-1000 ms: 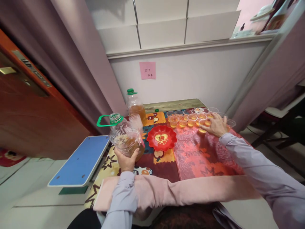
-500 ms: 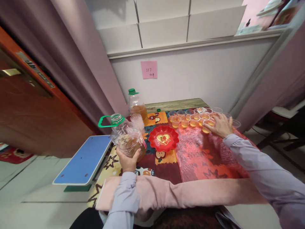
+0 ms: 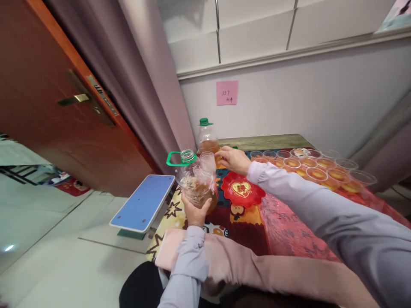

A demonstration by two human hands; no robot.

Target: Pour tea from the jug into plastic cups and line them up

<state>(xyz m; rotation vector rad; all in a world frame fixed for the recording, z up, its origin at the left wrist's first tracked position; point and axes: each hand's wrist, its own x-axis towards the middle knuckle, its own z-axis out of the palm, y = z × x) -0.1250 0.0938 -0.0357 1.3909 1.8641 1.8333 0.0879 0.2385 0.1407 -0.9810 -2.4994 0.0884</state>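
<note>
My left hand (image 3: 195,210) is closed around the lower part of a crinkled clear plastic bag (image 3: 194,185), in front of a large jug (image 3: 187,155) with an uncapped neck and a green handle. From the bag's top rises a stack of clear plastic cups (image 3: 208,161). My right hand (image 3: 233,159) reaches over to the stack, fingers slightly bent and apart at its right side; whether they touch it is unclear. Rows of clear cups with amber liquid (image 3: 317,174) stand on the right, partly behind my right sleeve.
A second jug, green-capped (image 3: 208,137), stands at the back left. Between hands and cups lies a red scalloped plate (image 3: 243,201). Pink cloth (image 3: 234,252) covers the table's near edge. Left of the table are a blue-topped stool (image 3: 143,201) and a wooden door (image 3: 64,128).
My right hand has left the filled cups and moved left to the cup stack. My left hand keeps its hold. The view has turned left.
</note>
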